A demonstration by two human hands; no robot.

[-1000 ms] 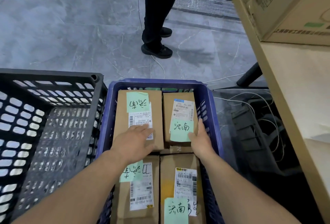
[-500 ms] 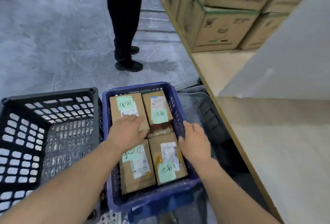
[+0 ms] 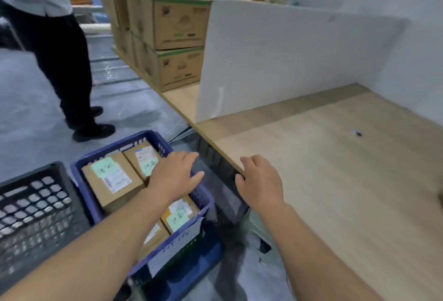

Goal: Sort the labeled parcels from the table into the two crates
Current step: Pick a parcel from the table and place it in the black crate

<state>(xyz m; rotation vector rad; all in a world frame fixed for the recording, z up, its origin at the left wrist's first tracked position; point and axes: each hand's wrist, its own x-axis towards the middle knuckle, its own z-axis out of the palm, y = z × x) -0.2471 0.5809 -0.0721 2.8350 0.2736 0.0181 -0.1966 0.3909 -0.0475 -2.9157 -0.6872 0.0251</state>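
A grey floor (image 3: 28,118) is stretching along the left, where a bystander's dark-trousered legs (image 3: 64,65) are standing far off. At near left a black crate (image 3: 31,173) is sitting with no parcel showing inside. Just beside it, a blue crate (image 3: 84,192) is holding several brown parcels (image 3: 112,180) bearing green notes. The left hand (image 3: 175,176) is hovering open over that crate's right side, gripping nothing. The right hand (image 3: 261,183) is hanging over the worktop (image 3: 335,180) edge, fingers relaxed, holding nothing. No parcel is showing on the visible worktop, so sorting is probably nearing its end.
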